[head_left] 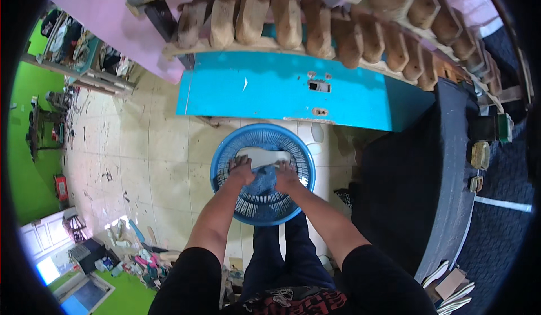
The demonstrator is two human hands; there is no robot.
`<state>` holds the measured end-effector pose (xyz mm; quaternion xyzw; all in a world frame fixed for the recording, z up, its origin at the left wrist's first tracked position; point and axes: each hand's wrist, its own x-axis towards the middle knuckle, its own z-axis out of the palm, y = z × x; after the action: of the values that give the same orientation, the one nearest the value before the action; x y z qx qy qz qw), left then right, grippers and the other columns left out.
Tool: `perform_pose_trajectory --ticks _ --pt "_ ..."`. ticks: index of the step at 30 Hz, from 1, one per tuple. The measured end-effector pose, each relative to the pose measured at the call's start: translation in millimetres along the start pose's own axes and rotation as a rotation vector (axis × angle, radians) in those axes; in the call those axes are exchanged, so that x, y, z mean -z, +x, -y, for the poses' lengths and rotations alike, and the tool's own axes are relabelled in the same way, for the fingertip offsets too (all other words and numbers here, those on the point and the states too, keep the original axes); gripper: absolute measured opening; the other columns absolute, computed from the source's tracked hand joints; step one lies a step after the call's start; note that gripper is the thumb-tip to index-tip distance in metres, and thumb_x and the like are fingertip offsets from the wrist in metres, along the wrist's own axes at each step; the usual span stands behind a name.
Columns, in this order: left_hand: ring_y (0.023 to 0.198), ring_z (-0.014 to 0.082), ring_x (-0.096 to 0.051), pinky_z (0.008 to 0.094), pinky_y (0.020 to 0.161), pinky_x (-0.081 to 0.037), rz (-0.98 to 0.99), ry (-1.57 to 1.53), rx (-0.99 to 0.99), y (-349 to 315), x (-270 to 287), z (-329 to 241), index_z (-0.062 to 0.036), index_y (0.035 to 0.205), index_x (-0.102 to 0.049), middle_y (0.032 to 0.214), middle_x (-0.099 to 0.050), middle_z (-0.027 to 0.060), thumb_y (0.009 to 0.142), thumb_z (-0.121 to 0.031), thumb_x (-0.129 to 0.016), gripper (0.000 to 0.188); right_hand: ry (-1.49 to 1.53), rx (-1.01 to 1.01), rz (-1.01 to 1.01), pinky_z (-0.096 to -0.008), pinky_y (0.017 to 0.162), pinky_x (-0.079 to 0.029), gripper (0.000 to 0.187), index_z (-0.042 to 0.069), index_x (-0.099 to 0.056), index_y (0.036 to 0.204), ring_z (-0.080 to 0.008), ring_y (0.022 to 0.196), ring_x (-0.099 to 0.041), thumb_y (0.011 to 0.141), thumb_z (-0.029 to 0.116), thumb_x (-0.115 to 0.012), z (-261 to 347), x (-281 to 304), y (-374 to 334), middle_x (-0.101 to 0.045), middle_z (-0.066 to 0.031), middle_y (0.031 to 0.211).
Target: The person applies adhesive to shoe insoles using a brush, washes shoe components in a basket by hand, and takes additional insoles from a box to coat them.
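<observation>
A round blue plastic basket (218, 156) with slotted walls stands below me, in front of my legs. Over its inside lies a long pale piece (262, 157) shaped like a shoe sole. My left hand (241, 172) is closed on its left end, with the fingers over the near edge. At the right end, my right hand (287, 178) grips the same piece, its fingers partly hidden. Between my hands a mottled blue patch (261, 183) shows in the basket. Whether it is the basket's bottom or something lying there, I cannot tell.
Ahead, wooden shoe lasts (253, 16) stand in rows on shelves above a turquoise panel (242, 86). A table draped in black cloth (403, 174) is close on the right. At lower left, a heap of mixed items (149, 264) lies on the tiled floor (169, 185).
</observation>
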<state>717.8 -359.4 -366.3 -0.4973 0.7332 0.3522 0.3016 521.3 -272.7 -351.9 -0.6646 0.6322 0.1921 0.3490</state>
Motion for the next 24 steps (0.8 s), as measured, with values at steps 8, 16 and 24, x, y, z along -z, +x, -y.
perform_pose_trajectory --ticks 8,16,24 --pt "0.157 0.037 -0.013 0.064 0.123 -0.008 -0.261 -0.133 -0.248 -104 -69 -4 -0.0162 0.162 -0.021 0.17 -0.017 0.0146 0.088 -0.035 -0.067 0.089 0.384 0.276 -0.621 -0.0528 0.119 -0.032 0.055 0.003 -0.054 0.134 -0.0466 0.142 -0.036 0.08 0.009 -0.066 -4 20 -188 -0.041 -0.0259 0.15" --pt "0.154 0.0407 -0.022 0.0707 0.119 -0.006 -0.169 -0.238 -0.218 -212 -95 -18 -0.019 0.163 -0.021 0.169 -0.021 0.0163 0.089 -0.044 -0.065 0.089 0.305 0.049 -0.593 -0.0503 0.117 -0.035 0.049 0.008 -0.065 0.128 -0.0417 0.14 -0.041 0.079 0.012 -0.064 -11 -20 -306 -0.046 -0.0223 0.147" --pt "0.154 0.0391 -0.023 0.0731 0.117 -0.01 -0.113 -0.199 -0.39 -216 -33 -41 -0.0166 0.163 -0.022 0.169 -0.023 0.014 0.09 -0.046 -0.064 0.089 0.502 -0.082 -0.725 -0.0466 0.116 -0.039 0.052 0.011 -0.064 0.13 -0.0417 0.137 -0.046 0.079 0.019 -0.067 8 -46 -294 -0.048 -0.025 0.147"
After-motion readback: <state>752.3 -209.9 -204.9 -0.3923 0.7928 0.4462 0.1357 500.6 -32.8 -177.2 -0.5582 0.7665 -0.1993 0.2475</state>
